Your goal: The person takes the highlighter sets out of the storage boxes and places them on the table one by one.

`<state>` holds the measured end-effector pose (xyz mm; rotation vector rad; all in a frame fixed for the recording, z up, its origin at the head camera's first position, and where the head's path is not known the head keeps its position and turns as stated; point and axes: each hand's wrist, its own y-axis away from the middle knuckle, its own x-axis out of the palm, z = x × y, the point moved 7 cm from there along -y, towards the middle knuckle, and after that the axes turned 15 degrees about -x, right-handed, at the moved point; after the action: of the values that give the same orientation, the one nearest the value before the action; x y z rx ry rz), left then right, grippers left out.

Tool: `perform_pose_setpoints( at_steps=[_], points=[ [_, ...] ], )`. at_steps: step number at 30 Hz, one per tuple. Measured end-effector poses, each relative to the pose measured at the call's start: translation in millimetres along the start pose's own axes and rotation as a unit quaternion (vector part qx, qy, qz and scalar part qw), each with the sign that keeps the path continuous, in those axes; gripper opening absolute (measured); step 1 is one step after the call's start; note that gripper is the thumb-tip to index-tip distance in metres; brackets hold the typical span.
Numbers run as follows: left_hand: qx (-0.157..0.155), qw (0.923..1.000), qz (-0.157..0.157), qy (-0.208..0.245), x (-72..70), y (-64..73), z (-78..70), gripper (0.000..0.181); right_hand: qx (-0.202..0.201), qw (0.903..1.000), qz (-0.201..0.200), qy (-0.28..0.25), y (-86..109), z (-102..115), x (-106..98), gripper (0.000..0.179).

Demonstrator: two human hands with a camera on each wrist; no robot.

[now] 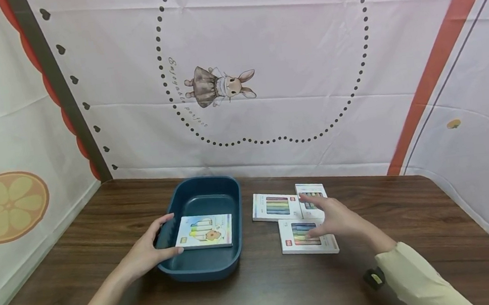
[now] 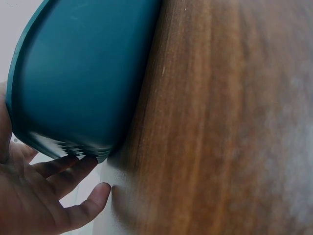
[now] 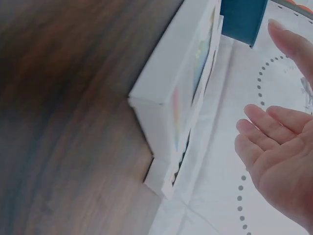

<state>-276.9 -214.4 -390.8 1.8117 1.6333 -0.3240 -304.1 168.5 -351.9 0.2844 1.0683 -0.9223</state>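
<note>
Brown tabletop (image 1: 276, 288): left hand (image 1: 147, 249) seemingly grips tub (image 1: 207, 201); right hand (image 1: 338, 218), fingers apart from thumb, hovers over boxes (image 1: 299, 238).

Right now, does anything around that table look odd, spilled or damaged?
The rabbit printed on the backdrop looks odd: it lies sideways, ears to the right. On the table, the back box sits crosswise to the left box and front box, a little untidy. I see no spill or damage.

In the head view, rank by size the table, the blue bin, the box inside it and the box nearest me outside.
1. Table
2. Blue bin
3. Inner box and nearest outer box: too alike to rank, the latter partly hidden by the right hand.
</note>
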Motion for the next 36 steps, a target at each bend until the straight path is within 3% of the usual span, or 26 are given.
perform_pose_setpoints(
  at_steps=[15, 21, 36],
  points=[
    [0.009, 1.0, 0.002, 0.0, 0.1, 0.1, -0.1, 0.09, -0.014, 0.9986, -0.022, -0.046, -25.3, 22.2, -6.0, 0.089],
    [0.011, 0.9999, 0.003, 0.002, -0.2, 1.4, -1.2, 0.089, -0.038, 0.9967, -0.023, -0.068, -37.5, 34.5, -5.0, 0.089],
    [0.008, 1.0, 0.001, -0.002, -0.1, 0.7, -1.1, 0.09, -0.067, 0.9931, -0.018, -0.094, -60.2, 56.7, 7.2, 0.089]
  ],
)
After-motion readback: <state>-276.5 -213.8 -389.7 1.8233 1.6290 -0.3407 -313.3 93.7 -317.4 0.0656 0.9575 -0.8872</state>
